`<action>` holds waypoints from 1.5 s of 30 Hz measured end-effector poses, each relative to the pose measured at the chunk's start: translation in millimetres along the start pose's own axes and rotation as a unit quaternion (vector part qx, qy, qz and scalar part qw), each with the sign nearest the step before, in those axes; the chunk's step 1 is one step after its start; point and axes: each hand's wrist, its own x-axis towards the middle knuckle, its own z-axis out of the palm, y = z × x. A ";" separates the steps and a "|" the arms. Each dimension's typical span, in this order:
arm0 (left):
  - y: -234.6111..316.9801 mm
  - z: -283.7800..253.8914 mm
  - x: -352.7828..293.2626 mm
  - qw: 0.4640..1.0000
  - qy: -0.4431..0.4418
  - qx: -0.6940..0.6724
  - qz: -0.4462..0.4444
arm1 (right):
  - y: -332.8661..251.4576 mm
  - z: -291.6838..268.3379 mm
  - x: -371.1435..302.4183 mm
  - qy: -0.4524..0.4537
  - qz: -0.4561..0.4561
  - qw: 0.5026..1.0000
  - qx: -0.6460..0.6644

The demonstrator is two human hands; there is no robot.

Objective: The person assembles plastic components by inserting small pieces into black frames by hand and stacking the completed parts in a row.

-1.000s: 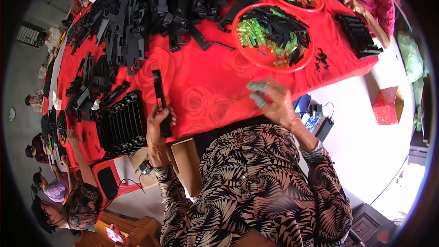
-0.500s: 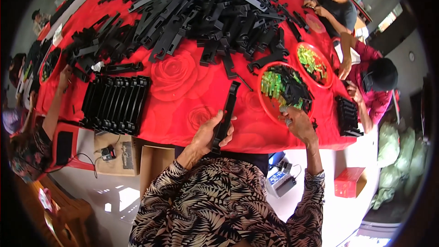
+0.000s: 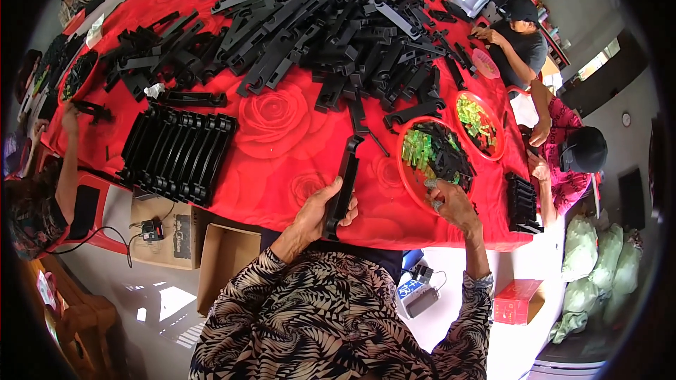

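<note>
My left hand (image 3: pixel 310 214) is wrapped round the lower part of a long black plastic bracket (image 3: pixel 345 179), held tilted near the table's front edge. My right hand (image 3: pixel 458 211) reaches over the near side of a round red bowl (image 3: pixel 402 177), its fingers pinched together at the contents. Whatever is between those fingertips is too small or hidden to make out. Inside the bowl lie small clear yellow-green pieces (image 3: pixel 417 146) on the left and small black pieces (image 3: pixel 453 160) on the right. Left of my hands, several similar brackets (image 3: pixel 176 155) stand in a neat row.
A large heap of black brackets (image 3: pixel 303 28) covers the far table. Another red bowl (image 3: pixel 501 142) with yellow-green pieces stands right, beyond mine. Co-workers sit right and left, one in a pink top (image 3: pixel 560 127). An open cardboard box (image 3: pixel 227 257) is below the table edge.
My view has shifted slightly. My left hand still holds the bracket and my right hand stays at the bowl. At far left, a co-worker's hand has moved, with a dark bracket beside it.
</note>
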 end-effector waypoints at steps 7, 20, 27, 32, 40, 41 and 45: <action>-1.4 5.7 -3.0 0.999 0.011 -0.004 0.033 | -0.6 0.0 -6.4 0.040 -0.067 0.995 -0.061; -2.3 8.5 -1.5 0.996 0.002 0.023 0.091 | 13.3 15.0 -8.7 0.125 -0.013 0.992 -0.011; 19.7 7.7 9.0 0.995 0.017 0.054 0.076 | 1.8 22.7 -7.9 0.205 -0.014 0.977 -0.052; 28.1 8.3 21.2 0.989 0.075 0.052 0.116 | -26.2 37.0 0.5 0.248 0.012 0.961 0.121; 33.4 24.1 18.6 0.984 0.081 0.077 0.137 | -106.8 56.1 20.2 0.181 -0.018 0.850 0.494; 32.5 23.0 18.5 0.984 0.079 0.084 0.138 | -114.8 59.0 25.3 0.183 -0.045 0.839 0.510; 28.2 16.8 15.3 0.982 0.108 0.091 0.127 | -132.3 81.6 40.0 0.200 -0.094 0.836 0.502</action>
